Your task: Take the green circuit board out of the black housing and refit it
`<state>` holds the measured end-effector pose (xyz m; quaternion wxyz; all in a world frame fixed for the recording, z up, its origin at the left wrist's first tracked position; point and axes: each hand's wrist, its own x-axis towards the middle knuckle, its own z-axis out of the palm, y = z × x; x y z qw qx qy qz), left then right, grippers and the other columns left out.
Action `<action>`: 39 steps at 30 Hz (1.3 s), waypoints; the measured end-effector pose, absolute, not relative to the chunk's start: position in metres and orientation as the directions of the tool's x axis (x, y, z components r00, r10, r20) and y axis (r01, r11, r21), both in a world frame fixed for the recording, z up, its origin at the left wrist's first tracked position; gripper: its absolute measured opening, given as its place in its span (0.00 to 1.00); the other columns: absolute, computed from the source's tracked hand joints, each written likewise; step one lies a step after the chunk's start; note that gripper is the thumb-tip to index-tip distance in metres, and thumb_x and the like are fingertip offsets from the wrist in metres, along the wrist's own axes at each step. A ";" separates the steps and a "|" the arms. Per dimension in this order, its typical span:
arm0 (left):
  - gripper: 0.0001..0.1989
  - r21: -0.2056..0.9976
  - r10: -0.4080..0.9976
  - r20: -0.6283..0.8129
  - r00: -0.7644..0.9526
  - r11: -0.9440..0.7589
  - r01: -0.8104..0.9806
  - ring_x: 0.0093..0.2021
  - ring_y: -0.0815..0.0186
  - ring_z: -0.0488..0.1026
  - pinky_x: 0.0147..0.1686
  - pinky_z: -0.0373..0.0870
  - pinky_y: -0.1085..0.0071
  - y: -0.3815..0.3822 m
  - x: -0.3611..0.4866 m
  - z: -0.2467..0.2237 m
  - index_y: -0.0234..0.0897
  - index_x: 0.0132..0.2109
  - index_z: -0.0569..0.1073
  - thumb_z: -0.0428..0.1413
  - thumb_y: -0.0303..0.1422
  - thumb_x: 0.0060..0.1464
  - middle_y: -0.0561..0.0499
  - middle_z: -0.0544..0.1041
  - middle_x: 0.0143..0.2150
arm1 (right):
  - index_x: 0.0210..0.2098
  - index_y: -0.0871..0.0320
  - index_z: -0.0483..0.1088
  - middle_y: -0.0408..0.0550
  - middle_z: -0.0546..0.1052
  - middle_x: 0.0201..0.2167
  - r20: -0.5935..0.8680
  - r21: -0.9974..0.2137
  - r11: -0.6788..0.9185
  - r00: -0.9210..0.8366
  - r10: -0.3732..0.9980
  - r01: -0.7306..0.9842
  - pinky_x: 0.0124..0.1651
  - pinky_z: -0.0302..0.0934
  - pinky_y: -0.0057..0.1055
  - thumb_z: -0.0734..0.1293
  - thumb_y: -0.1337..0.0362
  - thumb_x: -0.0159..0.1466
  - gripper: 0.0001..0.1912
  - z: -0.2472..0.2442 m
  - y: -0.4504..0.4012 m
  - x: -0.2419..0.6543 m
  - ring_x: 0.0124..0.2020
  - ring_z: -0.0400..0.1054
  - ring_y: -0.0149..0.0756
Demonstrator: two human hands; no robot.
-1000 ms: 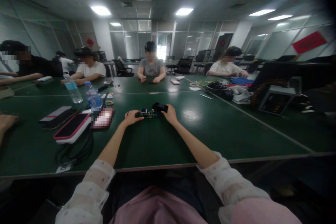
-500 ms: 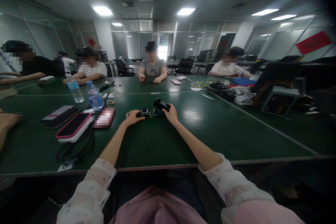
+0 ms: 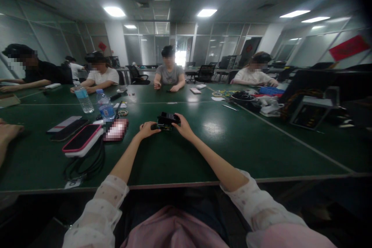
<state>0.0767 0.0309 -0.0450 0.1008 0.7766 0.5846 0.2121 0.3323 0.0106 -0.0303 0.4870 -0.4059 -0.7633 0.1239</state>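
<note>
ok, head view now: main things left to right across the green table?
Another person's hand, pink-rimmed phone, blurred pink item, left hand, black casing, right hand, slim silver item, gray metal box.

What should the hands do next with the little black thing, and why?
Perhaps line up the small black rectangular casing, using the right hand that grips its end: it looks askew over the green circuit board, whose near edge shows below. The left hand holds the board's left end. Whether they touch, I can't tell.
</note>
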 end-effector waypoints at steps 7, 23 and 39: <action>0.34 0.397 0.955 0.188 0.230 -0.288 0.871 0.62 0.50 0.61 0.60 0.53 0.54 0.030 0.077 -0.043 0.45 0.57 0.69 0.58 0.56 0.46 0.47 0.70 0.60 | 0.61 0.56 0.57 0.56 0.66 0.58 0.609 -0.531 0.656 -0.296 0.736 0.537 0.63 0.54 0.46 0.66 0.64 0.62 0.29 -0.042 0.016 0.330 0.60 0.59 0.45; 0.34 0.445 0.945 0.217 0.244 -0.318 0.837 0.61 0.52 0.62 0.59 0.53 0.54 0.030 0.076 -0.042 0.49 0.60 0.65 0.56 0.56 0.48 0.50 0.70 0.60 | 0.69 0.52 0.27 0.58 0.54 0.64 0.802 -0.364 0.623 -0.107 0.587 0.692 0.64 0.49 0.55 0.61 0.49 0.65 0.45 -0.012 -0.004 0.329 0.64 0.51 0.50; 0.34 0.402 0.946 0.228 0.230 -0.306 0.863 0.63 0.53 0.59 0.61 0.51 0.55 0.032 0.077 -0.049 0.49 0.59 0.66 0.58 0.56 0.47 0.49 0.68 0.62 | 0.68 0.46 0.38 0.53 0.61 0.60 0.561 -0.484 0.646 -0.358 0.747 0.590 0.60 0.56 0.52 0.69 0.59 0.60 0.46 -0.037 0.007 0.328 0.59 0.59 0.48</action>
